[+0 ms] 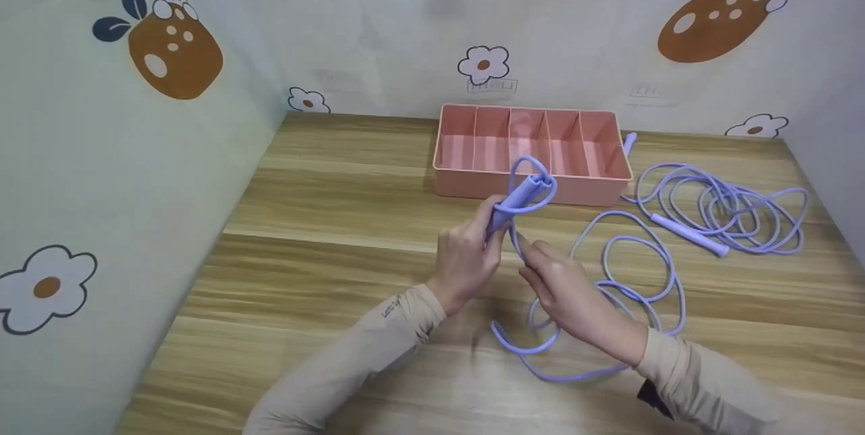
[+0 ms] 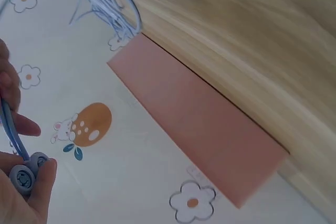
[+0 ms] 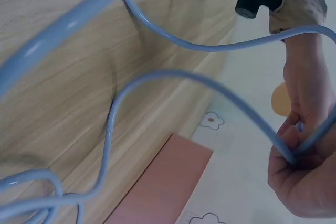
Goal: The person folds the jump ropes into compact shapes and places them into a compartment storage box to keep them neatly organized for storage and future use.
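Observation:
My left hand (image 1: 466,256) grips the two lilac-blue handles (image 1: 515,204) of a jump rope side by side, tilted up over the table. The round handle ends (image 2: 22,179) show between thumb and fingers in the left wrist view. A loop of cord (image 1: 527,159) passes around the handles' upper part. Just right of and below them, my right hand (image 1: 571,290) pinches the cord. From there the rest of the cord (image 1: 676,273) lies in loose curves on the table; in the right wrist view, the cord (image 3: 178,73) runs into the fingers.
A pink divided box (image 1: 466,184) stands at the back against the patterned wall. A second jump rope (image 1: 736,192) lies loosely coiled to its right, one handle (image 1: 689,234) in front and the other handle (image 1: 630,143) partly behind the box. Side walls bound the wooden table (image 1: 324,219).

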{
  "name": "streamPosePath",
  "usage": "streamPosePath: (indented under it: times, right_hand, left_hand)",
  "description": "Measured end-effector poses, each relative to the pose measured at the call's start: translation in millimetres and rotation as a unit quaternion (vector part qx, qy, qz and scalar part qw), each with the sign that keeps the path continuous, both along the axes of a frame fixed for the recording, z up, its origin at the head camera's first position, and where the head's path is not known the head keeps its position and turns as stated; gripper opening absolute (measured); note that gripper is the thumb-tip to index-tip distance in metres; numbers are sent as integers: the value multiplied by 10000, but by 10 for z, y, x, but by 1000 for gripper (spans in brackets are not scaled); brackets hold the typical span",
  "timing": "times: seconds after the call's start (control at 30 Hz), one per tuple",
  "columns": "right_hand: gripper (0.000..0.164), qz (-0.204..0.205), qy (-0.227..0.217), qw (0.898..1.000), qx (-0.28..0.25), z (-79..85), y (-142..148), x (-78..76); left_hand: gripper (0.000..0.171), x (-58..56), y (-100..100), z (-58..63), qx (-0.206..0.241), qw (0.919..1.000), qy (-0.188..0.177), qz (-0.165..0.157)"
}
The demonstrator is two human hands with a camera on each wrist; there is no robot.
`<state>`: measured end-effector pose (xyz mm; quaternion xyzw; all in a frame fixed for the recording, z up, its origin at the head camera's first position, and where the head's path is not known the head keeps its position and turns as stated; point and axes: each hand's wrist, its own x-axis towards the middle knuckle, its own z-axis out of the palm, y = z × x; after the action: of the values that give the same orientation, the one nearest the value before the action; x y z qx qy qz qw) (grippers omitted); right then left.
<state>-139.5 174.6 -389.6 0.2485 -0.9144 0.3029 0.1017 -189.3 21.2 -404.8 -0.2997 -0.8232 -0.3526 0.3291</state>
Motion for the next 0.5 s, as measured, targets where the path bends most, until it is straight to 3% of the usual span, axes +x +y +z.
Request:
streamPosePath:
  times: [0.1,0.2,0.27,0.4,0.5]
  right_hand:
    - [35,246,254,9977,572,46,20,2]
    - [26,451,597,9904,1162,150,65,-20]
    - [20,563,847,9839,1470,227,92,-36]
    - [11,865,1056,9731,1859,350,111,-76]
    - [7,1125,992,9679,2018,425,126,-121]
  left_hand:
    - [30,-16,-31,-19,-693,9957,569,217]
    - [31,-8,-56,-44,-1496,9797,1209,560]
    - [28,11,-58,-60,-2012,9637,1521,878]
    - [18,81,-41,-77,-2992,9192,2105,1457]
    - [21,116,-32,-69,-3555,8921,2386,1446]
